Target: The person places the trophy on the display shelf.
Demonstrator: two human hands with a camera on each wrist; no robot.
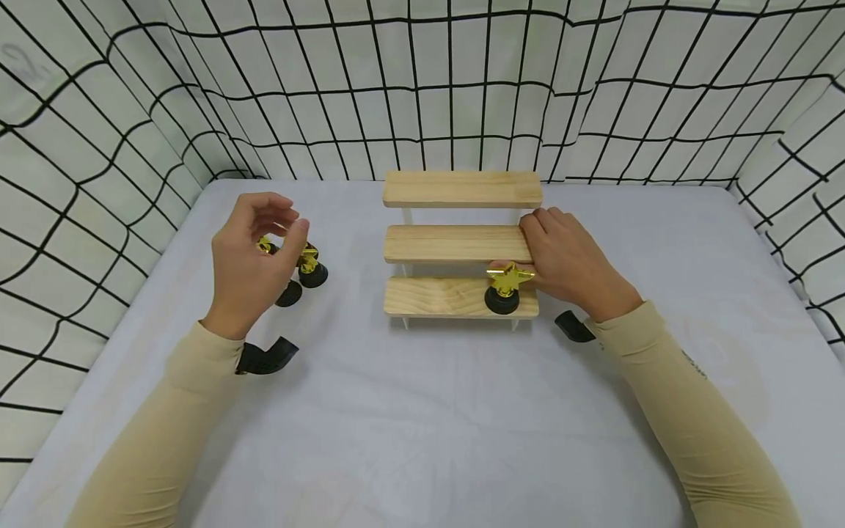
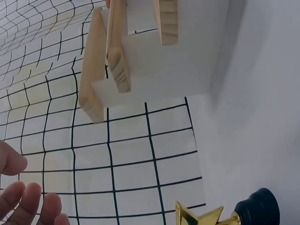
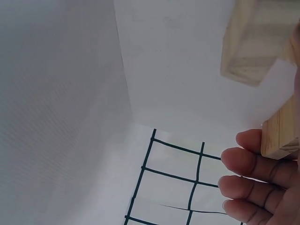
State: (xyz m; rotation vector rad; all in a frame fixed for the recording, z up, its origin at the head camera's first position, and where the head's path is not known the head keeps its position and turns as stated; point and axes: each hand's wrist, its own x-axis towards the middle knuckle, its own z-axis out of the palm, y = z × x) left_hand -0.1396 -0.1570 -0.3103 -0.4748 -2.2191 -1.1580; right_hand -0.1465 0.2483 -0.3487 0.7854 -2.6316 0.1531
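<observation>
On the lowest plank of the three-tier wooden shelf (image 1: 458, 244), near its right end, stands a gold star trophy (image 1: 505, 286) with a black base. At the shelf's right end, the right hand (image 1: 571, 260) grips the middle plank. Left of the shelf, the left hand (image 1: 247, 264) hangs by other star trophies (image 1: 312, 267), thumb and fingertips apart, holding nothing. Behind the shelf rises black wire mesh (image 1: 451, 88).

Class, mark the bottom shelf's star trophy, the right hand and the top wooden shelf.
Star trophy (image 1: 507, 280), head view: gold star.
Right hand (image 1: 569, 258), head view: its back.
Top wooden shelf (image 1: 462, 188), head view: upper face.
</observation>
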